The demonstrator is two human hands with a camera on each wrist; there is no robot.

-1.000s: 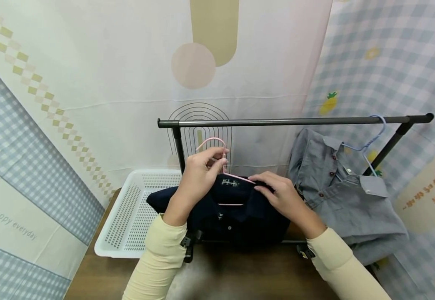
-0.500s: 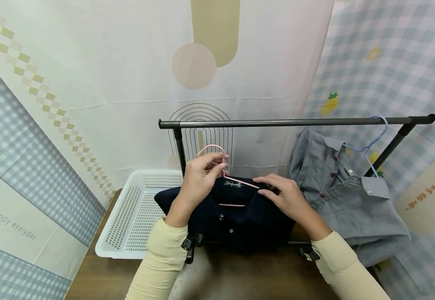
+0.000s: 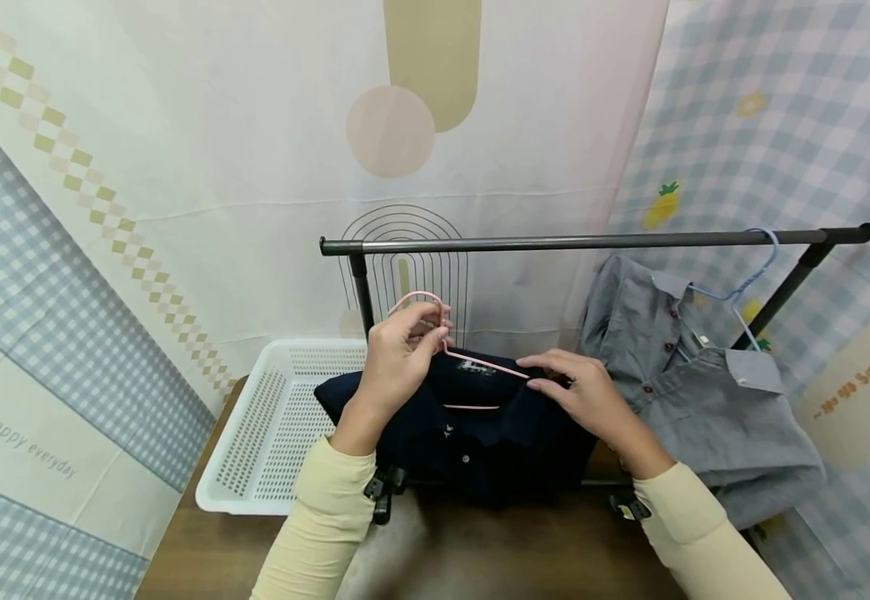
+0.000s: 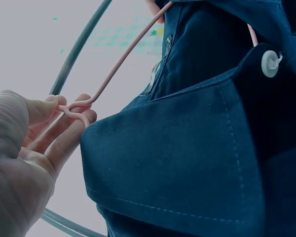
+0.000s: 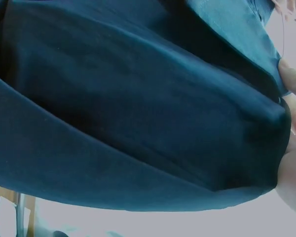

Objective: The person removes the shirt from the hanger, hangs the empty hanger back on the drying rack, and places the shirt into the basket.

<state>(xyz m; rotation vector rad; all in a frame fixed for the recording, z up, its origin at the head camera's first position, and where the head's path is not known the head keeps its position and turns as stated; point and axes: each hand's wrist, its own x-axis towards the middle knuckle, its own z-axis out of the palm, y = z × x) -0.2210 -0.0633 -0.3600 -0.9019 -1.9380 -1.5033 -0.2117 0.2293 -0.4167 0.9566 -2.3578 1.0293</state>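
Note:
A navy shirt [image 3: 472, 450] with white buttons hangs on a pink wire hanger [image 3: 487, 365] in front of the rack. My left hand [image 3: 397, 354] pinches the hanger at the base of its hook, between thumb and fingers; the left wrist view shows the twisted wire [image 4: 79, 107] there beside the shirt's collar [image 4: 172, 163]. At the shirt's right shoulder, my right hand [image 3: 581, 387] pinches the cloth by the hanger's arm. From the right wrist view, dark cloth [image 5: 138, 98] fills most of the picture, and only part of that hand [image 5: 293, 163] shows at the edge.
A dark metal clothes rail [image 3: 540, 244] runs behind the hands. At its right end a grey shirt [image 3: 705, 417] hangs on a blue hanger [image 3: 757, 271]. A white perforated basket [image 3: 236, 433] stands left on the wooden table [image 3: 525, 550]. Patterned cloth surrounds the area.
The pink hanger and navy shirt have come slightly lower. My right hand has shifted a little right along the collar, baring more of the hanger's arm. My left hand keeps its grip.

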